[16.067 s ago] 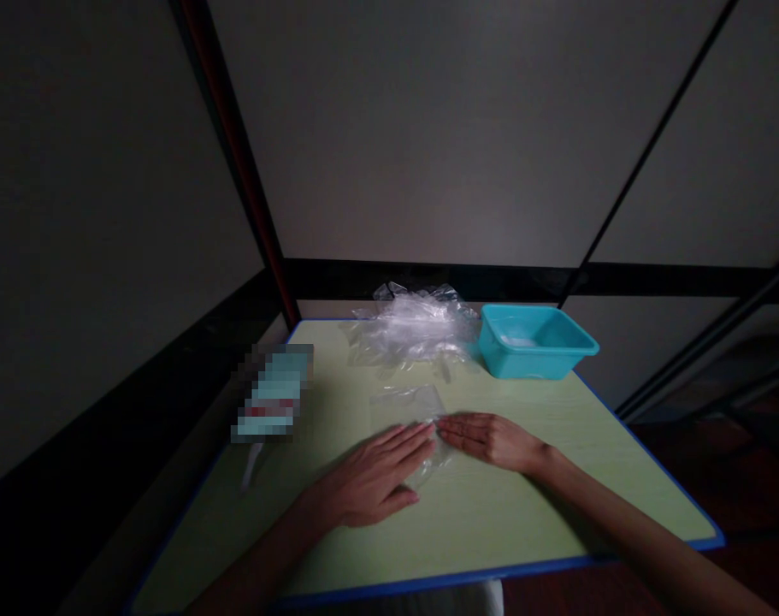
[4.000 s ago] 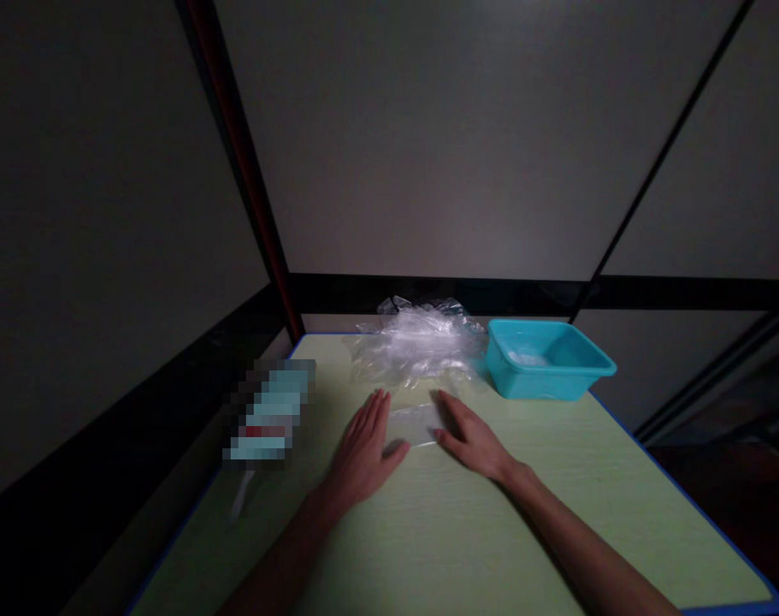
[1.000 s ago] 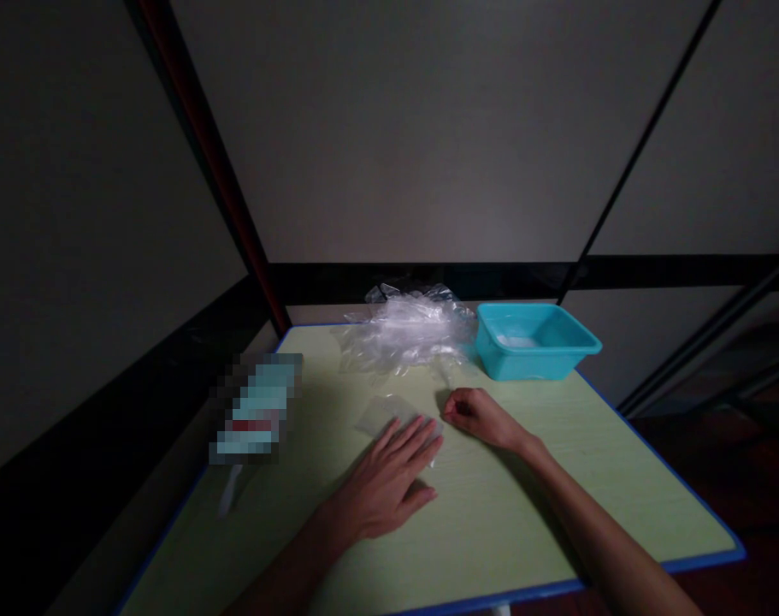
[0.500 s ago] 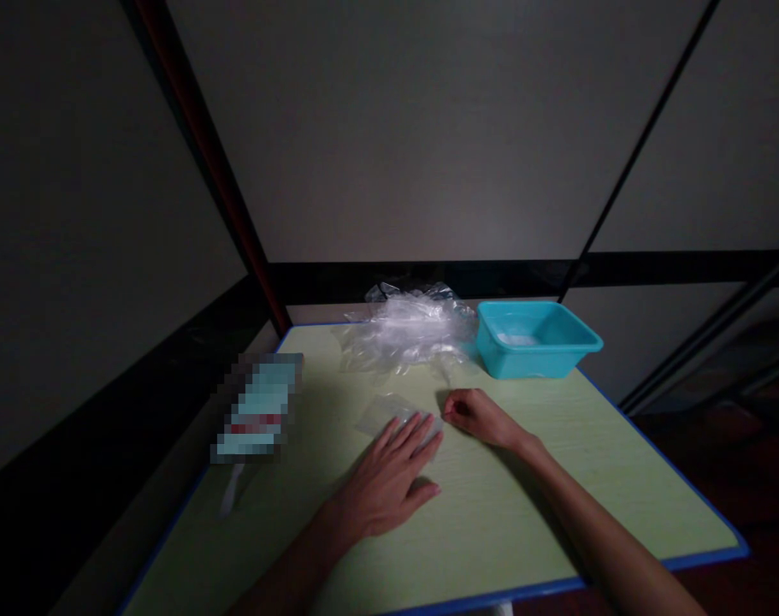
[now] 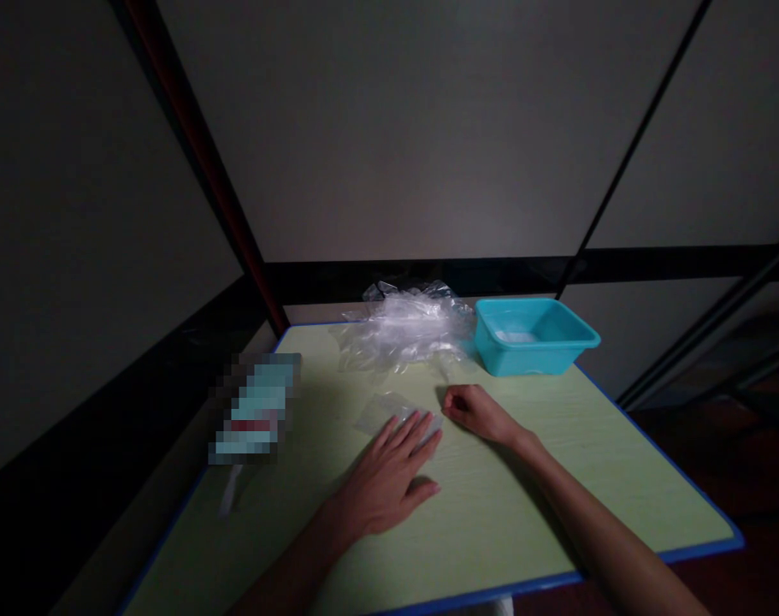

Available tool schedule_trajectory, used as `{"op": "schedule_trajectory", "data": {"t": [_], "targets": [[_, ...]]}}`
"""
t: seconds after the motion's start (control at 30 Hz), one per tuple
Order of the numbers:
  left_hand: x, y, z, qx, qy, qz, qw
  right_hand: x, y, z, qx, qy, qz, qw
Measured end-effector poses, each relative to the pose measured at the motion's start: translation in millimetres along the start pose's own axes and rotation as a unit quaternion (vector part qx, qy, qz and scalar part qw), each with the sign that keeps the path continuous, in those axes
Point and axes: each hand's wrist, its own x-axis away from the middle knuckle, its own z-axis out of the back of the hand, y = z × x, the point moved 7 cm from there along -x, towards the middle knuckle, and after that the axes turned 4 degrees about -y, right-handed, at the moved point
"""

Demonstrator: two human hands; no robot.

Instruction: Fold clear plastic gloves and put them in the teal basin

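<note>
A small clear plastic bag (image 5: 384,412) lies flat on the table in front of me. Spread over its near right part is my left hand (image 5: 389,481), palm down with the fingers stretched out. Just right of the bag, my right hand (image 5: 482,414) rests on the tabletop, fingers curled in and thumb side toward the bag. Whatever is inside those curled fingers, if anything, is hidden. Beyond both hands sits a loose heap of clear plastic bags (image 5: 408,329).
A turquoise plastic basin (image 5: 530,359) stands at the back right, something whitish on its bottom. At the left edge lies a blurred-out teal object (image 5: 257,406) with a pale strip (image 5: 231,490) beside it. The pale green table (image 5: 492,530) has blue edging; panelled walls (image 5: 415,128) rise behind.
Both hands keep the same pose on the table. Only the view has shifted very slightly.
</note>
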Motion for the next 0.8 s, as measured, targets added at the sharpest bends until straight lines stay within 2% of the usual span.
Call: {"op": "schedule_trajectory", "data": {"t": [0.6, 0.8], "targets": [[-2.1, -0.4, -1.4, 0.005, -0.006, -0.002, 1.000, -0.2, 3.5, -3.8, -0.025, -0.011, -0.006, 1.000], [-1.7, -0.1, -0.1, 0.010, -0.012, 0.000, 1.000, -0.3, 1.2, -2.0, 0.039, 0.009, -0.007, 0.999]]}}
